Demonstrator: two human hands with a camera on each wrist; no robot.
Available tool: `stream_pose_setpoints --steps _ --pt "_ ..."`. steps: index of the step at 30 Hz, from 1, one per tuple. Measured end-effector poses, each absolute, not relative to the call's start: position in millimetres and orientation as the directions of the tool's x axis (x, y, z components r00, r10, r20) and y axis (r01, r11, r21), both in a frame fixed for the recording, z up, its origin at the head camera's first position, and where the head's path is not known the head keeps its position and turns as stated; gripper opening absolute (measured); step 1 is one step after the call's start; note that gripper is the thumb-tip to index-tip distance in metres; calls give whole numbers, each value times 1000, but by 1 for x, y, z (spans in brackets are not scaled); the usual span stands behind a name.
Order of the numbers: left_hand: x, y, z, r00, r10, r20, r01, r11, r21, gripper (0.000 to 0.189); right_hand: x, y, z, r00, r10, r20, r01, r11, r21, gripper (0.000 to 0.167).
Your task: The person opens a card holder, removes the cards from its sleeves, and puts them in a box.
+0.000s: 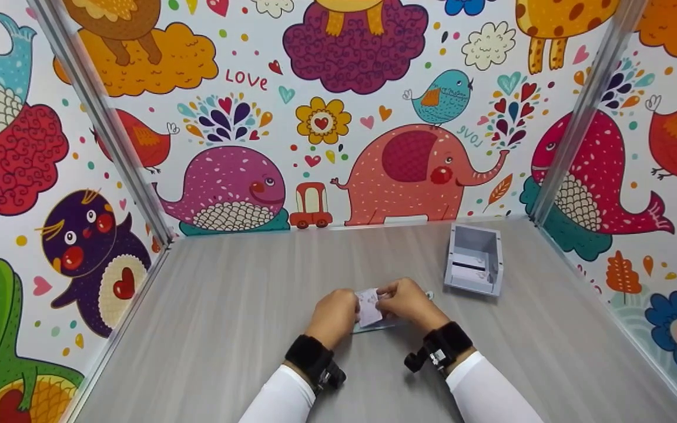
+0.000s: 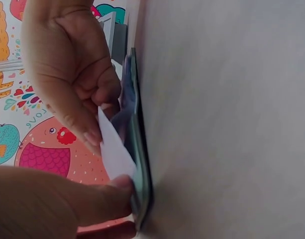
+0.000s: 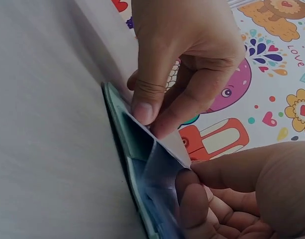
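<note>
A small pale printed card [image 1: 369,308] is tilted above a thin teal card holder [image 1: 368,329] lying on the table. My left hand [image 1: 336,316] holds the card's left end at the holder's edge; in the left wrist view its thumb [image 2: 121,183] lies on the card's lower corner. With thumb and index finger, my right hand [image 1: 409,303] pinches the card's other end. The right wrist view shows a clear plastic sleeve [image 3: 164,172] raised from the holder beside the right fingers. The card's lower edge is partly hidden by the hands.
To the right behind the hands stands a grey box [image 1: 473,288] with pale cards [image 1: 471,274] inside. The wood-grain table [image 1: 227,311] is bounded by printed wall panels [image 1: 315,170] and metal posts [image 1: 567,135]. Each wrist wears a black strap [image 1: 310,355] with a camera.
</note>
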State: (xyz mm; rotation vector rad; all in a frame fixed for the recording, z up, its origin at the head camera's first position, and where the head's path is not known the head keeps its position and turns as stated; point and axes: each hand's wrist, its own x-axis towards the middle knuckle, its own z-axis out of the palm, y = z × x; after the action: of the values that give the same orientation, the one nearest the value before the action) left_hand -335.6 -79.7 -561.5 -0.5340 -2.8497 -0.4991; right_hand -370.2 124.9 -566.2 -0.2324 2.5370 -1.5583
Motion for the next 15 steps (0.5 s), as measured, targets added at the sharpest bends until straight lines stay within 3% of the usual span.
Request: stream_pose_setpoints --steps 6,15 --pt "-332 -79 -562 -889 330 318 411 881 235 17 -371 128 -561 -979 -194 -62 -21 399 -917 41" --pt "-331 -76 -563 -896 321 307 397 889 227 17 -368 120 -564 -982 -178 -67 -17 432 -902 18"
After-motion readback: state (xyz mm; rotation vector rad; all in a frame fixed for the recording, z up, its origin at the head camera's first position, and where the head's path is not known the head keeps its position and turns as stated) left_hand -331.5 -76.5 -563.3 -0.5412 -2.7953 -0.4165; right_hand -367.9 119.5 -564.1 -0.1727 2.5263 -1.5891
